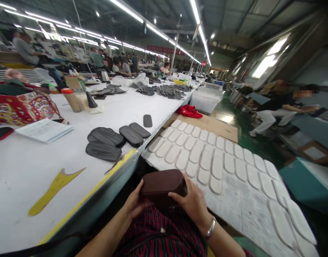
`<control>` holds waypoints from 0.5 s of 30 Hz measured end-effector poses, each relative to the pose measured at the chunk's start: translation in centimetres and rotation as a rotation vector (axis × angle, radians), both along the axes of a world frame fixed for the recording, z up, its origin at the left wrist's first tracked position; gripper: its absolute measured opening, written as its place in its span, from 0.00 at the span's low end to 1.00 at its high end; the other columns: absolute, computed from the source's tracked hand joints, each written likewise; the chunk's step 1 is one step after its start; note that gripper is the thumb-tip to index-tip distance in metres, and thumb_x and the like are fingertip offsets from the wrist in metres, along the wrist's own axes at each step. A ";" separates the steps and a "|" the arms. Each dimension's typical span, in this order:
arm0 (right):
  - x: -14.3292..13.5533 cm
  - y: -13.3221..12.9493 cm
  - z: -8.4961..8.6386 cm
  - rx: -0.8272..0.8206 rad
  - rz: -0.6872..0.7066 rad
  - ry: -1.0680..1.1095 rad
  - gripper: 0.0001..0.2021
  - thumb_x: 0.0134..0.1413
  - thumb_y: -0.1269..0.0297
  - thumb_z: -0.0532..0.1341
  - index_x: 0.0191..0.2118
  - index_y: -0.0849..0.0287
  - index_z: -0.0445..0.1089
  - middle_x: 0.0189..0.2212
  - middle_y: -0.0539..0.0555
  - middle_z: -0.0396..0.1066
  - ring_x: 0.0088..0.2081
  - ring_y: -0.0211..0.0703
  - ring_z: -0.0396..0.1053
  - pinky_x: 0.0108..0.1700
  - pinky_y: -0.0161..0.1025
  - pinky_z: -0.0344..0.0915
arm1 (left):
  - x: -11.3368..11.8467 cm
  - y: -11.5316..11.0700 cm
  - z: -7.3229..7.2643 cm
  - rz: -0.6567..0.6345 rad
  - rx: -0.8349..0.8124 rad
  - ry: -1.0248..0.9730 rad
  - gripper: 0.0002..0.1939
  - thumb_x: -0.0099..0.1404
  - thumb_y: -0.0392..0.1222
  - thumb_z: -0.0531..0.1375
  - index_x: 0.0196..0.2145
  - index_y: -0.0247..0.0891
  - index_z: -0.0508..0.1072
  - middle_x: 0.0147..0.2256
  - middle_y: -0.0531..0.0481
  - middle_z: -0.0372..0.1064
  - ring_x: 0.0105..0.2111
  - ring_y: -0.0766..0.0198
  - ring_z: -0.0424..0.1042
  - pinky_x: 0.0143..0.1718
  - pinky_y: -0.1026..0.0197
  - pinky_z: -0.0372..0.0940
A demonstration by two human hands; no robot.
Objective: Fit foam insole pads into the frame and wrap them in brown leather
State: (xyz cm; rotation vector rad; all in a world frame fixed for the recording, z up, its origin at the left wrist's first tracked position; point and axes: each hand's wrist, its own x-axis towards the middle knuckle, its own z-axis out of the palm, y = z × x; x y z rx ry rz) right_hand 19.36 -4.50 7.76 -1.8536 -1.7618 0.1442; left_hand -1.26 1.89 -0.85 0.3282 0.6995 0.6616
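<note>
A dark brown oblong case (162,184) with rounded ends is held between my two hands above my lap. My left hand (136,201) grips its left end, with the fingers partly hidden beneath it. Round the right end wraps my right hand (193,201), its thumb across the front side. Black oval pieces (103,151) lie in overlapping groups on the white table (80,182) ahead to the left. On the lower board to the right, several pale oval pieces (184,159) are laid out in rows.
A yellow notched template (55,191) and papers (44,130) lie on the white table, near a red patterned bag (24,107). Red cloth (190,111) and cardboard (220,127) sit beyond the board. A seated person (279,107) is at the right; others work in the background.
</note>
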 end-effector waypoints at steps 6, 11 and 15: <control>-5.4 4.6 3.0 0.119 0.231 -0.120 0.37 0.47 0.41 0.55 0.57 0.63 0.54 0.47 0.62 0.66 0.47 0.54 0.65 0.47 0.48 0.64 | -3.1 -0.3 0.1 0.095 -0.041 -0.184 0.30 0.61 0.56 0.52 0.54 0.33 0.59 0.47 0.39 0.67 0.46 0.51 0.67 0.47 0.45 0.61; -8.2 8.2 3.7 0.130 0.313 0.018 0.32 0.51 0.45 0.54 0.58 0.60 0.52 0.49 0.61 0.64 0.49 0.53 0.63 0.48 0.50 0.62 | -6.7 -2.4 1.3 0.344 0.040 -0.078 0.26 0.59 0.54 0.54 0.51 0.39 0.62 0.47 0.45 0.67 0.51 0.52 0.62 0.48 0.49 0.61; -9.4 10.0 4.0 0.154 0.436 0.222 0.24 0.59 0.53 0.46 0.59 0.57 0.51 0.54 0.57 0.59 0.55 0.47 0.56 0.56 0.49 0.54 | -8.5 -5.5 3.7 0.326 0.293 0.000 0.27 0.50 0.51 0.62 0.47 0.40 0.67 0.47 0.44 0.67 0.50 0.46 0.62 0.47 0.46 0.61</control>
